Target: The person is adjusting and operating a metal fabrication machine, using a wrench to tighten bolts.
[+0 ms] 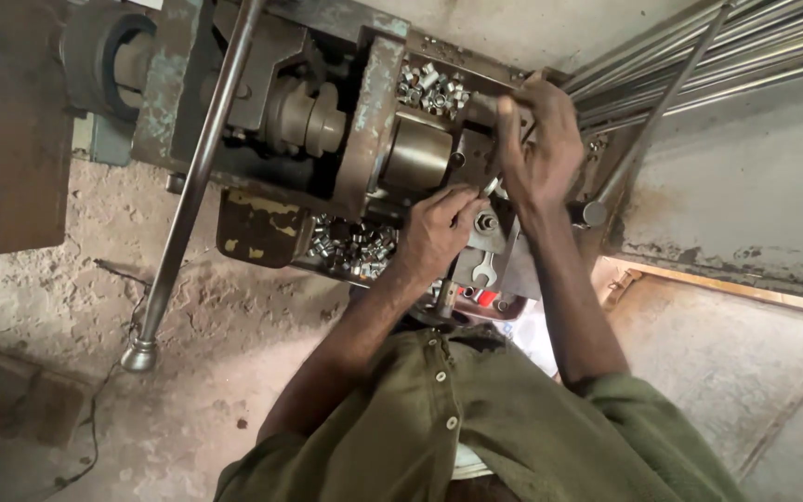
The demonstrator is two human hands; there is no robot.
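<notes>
Both my hands are at an old, greasy metal machine [327,112]. My left hand [437,228] has its fingertips pinched on a small metal piece just below the machine's round steel cylinder [415,153], beside a bolt head [486,221]. My right hand [541,144] is curled shut around a thin shiny rod [493,186] at the machine's right side; most of the rod is hidden by the fingers. Several small shiny metal pieces [434,88] lie in a recess just left of my right hand. More of them [355,244] fill a tray by my left wrist.
A long steel lever bar [188,195] with a knob end [139,355] crosses the left side. A bundle of steel rods [727,51] runs off to the upper right. Another bar [648,125] ends near my right wrist. A small wrench [483,271] lies below my hands. Rough concrete floor [188,390].
</notes>
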